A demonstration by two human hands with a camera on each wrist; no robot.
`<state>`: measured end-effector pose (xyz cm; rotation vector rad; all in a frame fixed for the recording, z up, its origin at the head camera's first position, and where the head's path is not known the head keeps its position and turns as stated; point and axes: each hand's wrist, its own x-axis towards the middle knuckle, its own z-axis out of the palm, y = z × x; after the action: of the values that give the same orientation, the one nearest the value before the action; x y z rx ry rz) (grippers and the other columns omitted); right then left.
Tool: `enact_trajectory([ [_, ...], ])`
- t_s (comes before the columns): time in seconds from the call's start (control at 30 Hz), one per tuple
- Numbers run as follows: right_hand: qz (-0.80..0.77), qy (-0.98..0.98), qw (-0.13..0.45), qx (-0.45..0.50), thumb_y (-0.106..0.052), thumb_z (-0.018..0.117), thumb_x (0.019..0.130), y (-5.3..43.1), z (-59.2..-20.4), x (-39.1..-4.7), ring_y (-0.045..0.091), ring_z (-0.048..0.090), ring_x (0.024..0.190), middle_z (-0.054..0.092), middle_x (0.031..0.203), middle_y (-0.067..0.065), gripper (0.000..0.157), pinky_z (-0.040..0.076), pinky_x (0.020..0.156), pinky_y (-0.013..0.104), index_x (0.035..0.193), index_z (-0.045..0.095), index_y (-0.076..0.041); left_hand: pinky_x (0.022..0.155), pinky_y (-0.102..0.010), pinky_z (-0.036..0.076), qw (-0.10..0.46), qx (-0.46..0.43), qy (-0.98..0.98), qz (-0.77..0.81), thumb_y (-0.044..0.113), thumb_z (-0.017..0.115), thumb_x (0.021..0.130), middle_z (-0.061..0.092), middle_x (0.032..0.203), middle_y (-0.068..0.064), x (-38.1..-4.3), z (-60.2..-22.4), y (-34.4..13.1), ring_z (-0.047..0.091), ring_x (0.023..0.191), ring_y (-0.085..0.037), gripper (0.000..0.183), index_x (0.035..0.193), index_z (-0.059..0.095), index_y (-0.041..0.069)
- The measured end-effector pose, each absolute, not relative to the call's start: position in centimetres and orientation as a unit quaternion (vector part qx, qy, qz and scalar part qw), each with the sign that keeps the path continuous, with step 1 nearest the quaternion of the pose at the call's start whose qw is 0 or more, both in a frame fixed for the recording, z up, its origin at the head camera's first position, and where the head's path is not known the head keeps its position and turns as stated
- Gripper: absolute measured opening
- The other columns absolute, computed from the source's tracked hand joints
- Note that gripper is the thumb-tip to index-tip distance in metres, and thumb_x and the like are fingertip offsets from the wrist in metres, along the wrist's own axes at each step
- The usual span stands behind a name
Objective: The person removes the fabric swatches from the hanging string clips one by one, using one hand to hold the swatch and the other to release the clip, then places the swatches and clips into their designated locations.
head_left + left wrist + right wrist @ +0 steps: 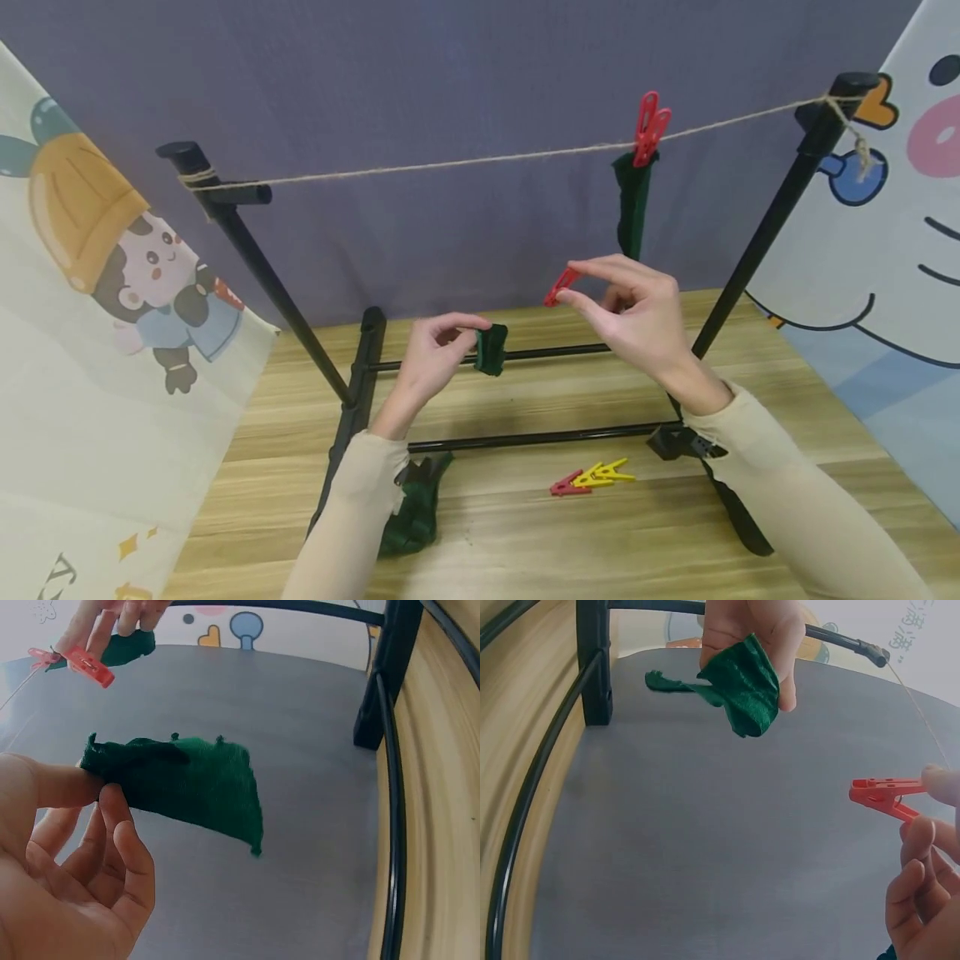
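Observation:
My left hand (pixel 442 346) pinches a small green cloth (pixel 491 350) between thumb and fingers; in the left wrist view the cloth (pixel 195 776) spreads out past the fingertips. To its right and a little higher, my right hand (pixel 637 312) pinches a red clothespin (pixel 559 287). Seen from the right wrist, this clothespin (pixel 885 793) has thumb and finger at its handle ends and its nose points toward the left hand's side, apart from the cloth. Behind the right hand, another green cloth (pixel 634 200) hangs from the string (pixel 465 162) under a red clothespin (pixel 649 133).
The string runs between two black posts (pixel 780 208) of a rack. Its lower bars (pixel 540 437) cross above the wooden table (pixel 510 533). Yellow clothespins (pixel 603 473) and a darker red one (pixel 570 485) lie in front. More green cloth (pixel 416 517) lies beside the left forearm.

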<state>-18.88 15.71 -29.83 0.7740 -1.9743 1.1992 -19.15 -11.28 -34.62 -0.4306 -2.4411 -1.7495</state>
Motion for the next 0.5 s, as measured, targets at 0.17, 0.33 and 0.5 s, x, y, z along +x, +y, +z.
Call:
enact_trajectory([
  [0.17,0.463,-0.771,0.326,0.291,-0.002,0.088,0.076,15.7,-30.6,-18.8,0.002,0.045,0.046,0.077,0.099,0.006,0.036,0.033,0.044,0.018,0.111,0.079,-0.009,0.065,-0.028,0.046,0.039,-0.132,-0.8,-0.583,0.011,0.06,0.096,0.073,0.114,-0.004,-18.8,-35.0,-11.6,0.057,0.074,-0.022,0.024,0.109,0.079,0.016],
  [0.33,0.464,-0.775,0.315,0.291,-0.003,0.087,0.078,15.8,-31.4,-18.9,0.002,0.046,0.045,0.077,0.099,0.004,0.035,0.034,0.043,0.018,0.111,0.079,-0.01,0.078,-0.034,0.055,0.035,-0.132,-0.79,-0.598,0.009,0.06,0.097,0.072,0.122,-0.007,-18.6,-35.7,-11.9,0.065,0.087,-0.018,0.022,0.112,0.076,0.009],
  [0.5,0.471,-0.77,0.31,0.297,-0.003,0.087,0.078,15.6,-32.0,-19.0,0.002,0.046,0.044,0.077,0.099,0.004,0.035,0.034,0.042,0.018,0.111,0.079,-0.011,0.075,-0.035,0.056,0.03,-0.12,-0.783,-0.609,0.011,0.059,0.099,0.07,0.124,-0.008,-18.5,-36.4,-12.3,0.063,0.085,-0.01,0.023,0.116,0.074,0.006],
])
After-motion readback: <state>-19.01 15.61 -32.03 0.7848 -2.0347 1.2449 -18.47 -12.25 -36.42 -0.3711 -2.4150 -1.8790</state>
